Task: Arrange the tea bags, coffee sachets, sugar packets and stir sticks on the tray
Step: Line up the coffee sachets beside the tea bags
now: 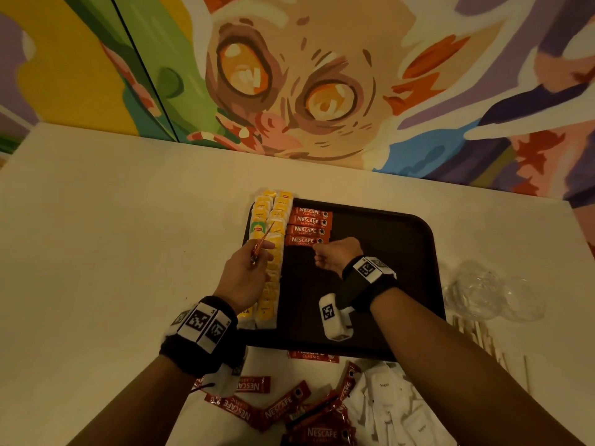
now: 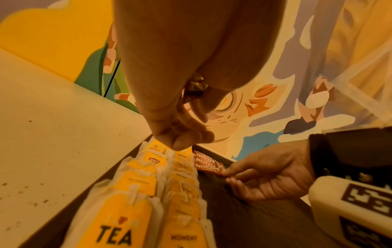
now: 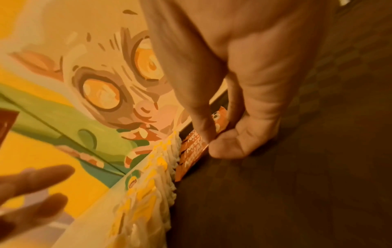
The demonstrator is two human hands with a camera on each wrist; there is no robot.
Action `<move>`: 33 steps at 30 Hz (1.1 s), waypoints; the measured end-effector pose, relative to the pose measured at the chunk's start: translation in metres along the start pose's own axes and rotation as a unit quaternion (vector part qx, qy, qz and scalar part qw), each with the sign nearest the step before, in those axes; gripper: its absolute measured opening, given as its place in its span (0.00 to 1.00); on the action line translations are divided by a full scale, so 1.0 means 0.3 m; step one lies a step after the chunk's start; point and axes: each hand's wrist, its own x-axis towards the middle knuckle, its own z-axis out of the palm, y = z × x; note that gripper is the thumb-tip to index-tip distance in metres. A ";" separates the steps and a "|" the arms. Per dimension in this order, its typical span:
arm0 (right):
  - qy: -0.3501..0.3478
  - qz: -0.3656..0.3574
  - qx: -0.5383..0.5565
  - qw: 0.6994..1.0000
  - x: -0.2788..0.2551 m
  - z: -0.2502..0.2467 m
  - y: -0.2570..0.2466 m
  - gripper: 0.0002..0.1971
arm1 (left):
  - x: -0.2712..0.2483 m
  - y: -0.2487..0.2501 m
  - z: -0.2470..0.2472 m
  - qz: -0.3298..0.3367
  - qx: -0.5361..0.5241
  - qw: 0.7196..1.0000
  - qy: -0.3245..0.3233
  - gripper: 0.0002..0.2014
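Hands at work over a dark tray [image 1: 418,252] on the pale table [image 1: 96,220], as I see it from the head camera. My right hand [image 1: 335,255] pinches the end of the nearest coffee sachet [image 1: 304,241] between thumb and forefinger; that sachet lies flat as the closest of four red ones stacked in a column just ahead of this hand, each touching the next. My left hand [image 1: 244,278] hovers above the tea bags [image 1: 270,252], its fingers curled round another red sachet [image 1: 261,244] held edge-on and tilted away from me. Those yellow-tagged tea bags run in two overlapping rows along the tray's left side, under and ahead of the left hand, with the sachet column just beside them to the right.

Behind both wrists, off the tray, loose red sachets [image 1: 283,410] lie scattered on the table, and white sugar packets [image 1: 392,410] are heaped just right of them. Wooden stir sticks [image 1: 479,342] lie to the outside of my right forearm, with crumpled clear plastic [image 1: 489,291] beyond them. A painted mural [image 1: 289,75] fills the wall ahead.
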 end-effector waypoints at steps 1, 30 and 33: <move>-0.001 -0.002 -0.017 1.000 -0.003 -0.002 -0.004 0.10 | 0.000 0.002 0.000 0.000 -0.001 1.000 -0.002 0.09; 0.100 -0.147 -0.302 0.937 -0.037 0.009 0.018 0.26 | -0.010 -0.002 -0.005 0.016 0.053 0.997 -0.048 0.09; 0.101 -0.153 -0.304 0.935 -0.039 0.004 0.022 0.26 | -0.011 0.001 -0.002 0.016 0.054 0.997 -0.054 0.09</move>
